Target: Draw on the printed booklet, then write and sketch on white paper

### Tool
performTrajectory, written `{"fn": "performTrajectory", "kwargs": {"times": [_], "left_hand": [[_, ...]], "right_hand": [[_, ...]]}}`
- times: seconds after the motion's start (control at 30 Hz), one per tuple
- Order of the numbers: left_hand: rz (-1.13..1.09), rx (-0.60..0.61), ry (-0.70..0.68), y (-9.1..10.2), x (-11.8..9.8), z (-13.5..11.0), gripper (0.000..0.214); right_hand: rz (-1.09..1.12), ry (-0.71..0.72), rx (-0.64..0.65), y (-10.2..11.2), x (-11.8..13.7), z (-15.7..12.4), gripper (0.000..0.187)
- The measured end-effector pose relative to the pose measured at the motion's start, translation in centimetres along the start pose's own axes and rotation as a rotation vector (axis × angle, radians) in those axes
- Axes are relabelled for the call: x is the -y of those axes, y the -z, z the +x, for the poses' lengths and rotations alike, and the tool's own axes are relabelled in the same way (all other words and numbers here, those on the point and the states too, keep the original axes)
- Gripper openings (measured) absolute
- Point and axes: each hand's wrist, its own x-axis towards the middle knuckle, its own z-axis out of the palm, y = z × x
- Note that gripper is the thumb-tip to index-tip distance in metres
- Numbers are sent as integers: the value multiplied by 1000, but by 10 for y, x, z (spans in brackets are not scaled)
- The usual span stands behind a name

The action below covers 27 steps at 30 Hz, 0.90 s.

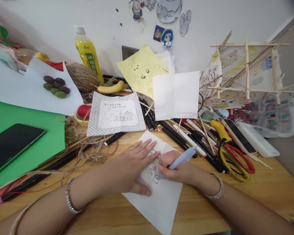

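A white sheet with a small ink drawing lies on the wooden table near the front edge. My left hand rests flat on its left part, fingers stretched out, pinning it down. My right hand is closed around a pale blue pen whose tip touches the drawing. Both wrists wear bracelets.
Several black markers, scissors with red and yellow handles, a phone, a bordered house drawing, a blank white paper, twine, a yellow bottle, a banana, green card with a tablet, and stick frames crowd the table.
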Motion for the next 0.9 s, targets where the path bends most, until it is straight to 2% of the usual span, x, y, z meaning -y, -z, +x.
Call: {"fn": "performTrajectory", "kwargs": {"times": [0.07,0.23,0.47,0.7,0.9], "left_hand": [[10,13,7,2,-1,0,100],[42,28,82,2,-7,-2,99],[108,-14,174,-4,-11,-3,96],[137,-82,155,-10,-8,-2,95],[139,-34,166,-8,-10,-3,96]], "right_hand": [[35,-22,-43,1,0,-1,34],[100,-128,-255,5,2,-5,31],[-62,-29,-134,5,4,-1,32],[-104,63,-87,5,1,2,33],[-125,100,-78,5,0,2,33]]}}
